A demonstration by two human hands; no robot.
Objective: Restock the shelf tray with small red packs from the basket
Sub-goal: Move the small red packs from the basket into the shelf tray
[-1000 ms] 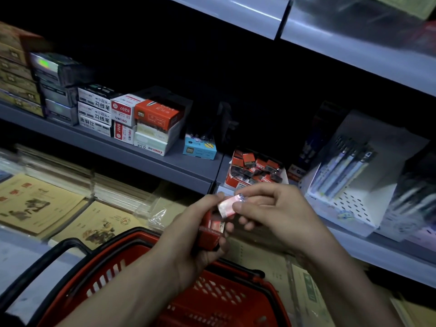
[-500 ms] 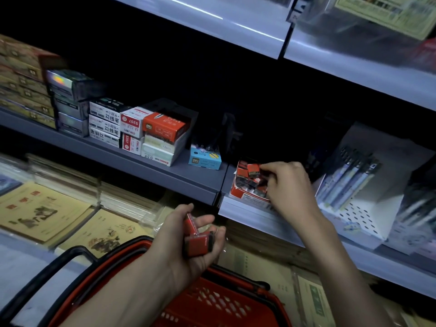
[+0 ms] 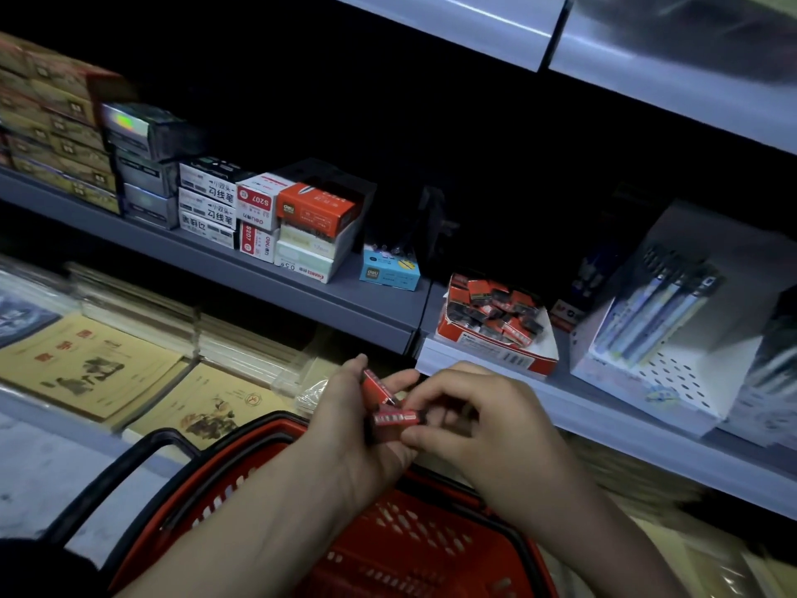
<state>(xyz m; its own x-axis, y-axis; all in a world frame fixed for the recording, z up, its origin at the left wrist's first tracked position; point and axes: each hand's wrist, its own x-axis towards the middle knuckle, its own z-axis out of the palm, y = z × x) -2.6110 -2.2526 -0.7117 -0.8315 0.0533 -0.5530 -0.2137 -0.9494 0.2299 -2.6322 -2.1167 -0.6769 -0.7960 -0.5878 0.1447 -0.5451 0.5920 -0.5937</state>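
- Progress: the tray (image 3: pixel 487 353) sits at the front edge of the middle shelf (image 3: pixel 302 291), already heaped with red packs (image 3: pixel 496 315). I judge the restock well under way but unfinished.
- Left hand (image 3: pixel 349 429): fingers curled round two packs, held just below the shelf's front edge and over the far rim of the basket (image 3: pixel 431 550).
- Right hand (image 3: pixel 487 420): fingers bent, its tips pinching the lower of those two packs and touching the left hand. It looks to be taking that one for the tray.
- Left to do: both held packs have yet to reach the tray. Arms hide most of the basket's inside, so I cannot tell what more waits there.
- Counts: one tray, one basket, two hands and two packs in hand.
- Packs in the tray: roughly a dozen, lying jumbled and overlapping, too dim for an exact count.
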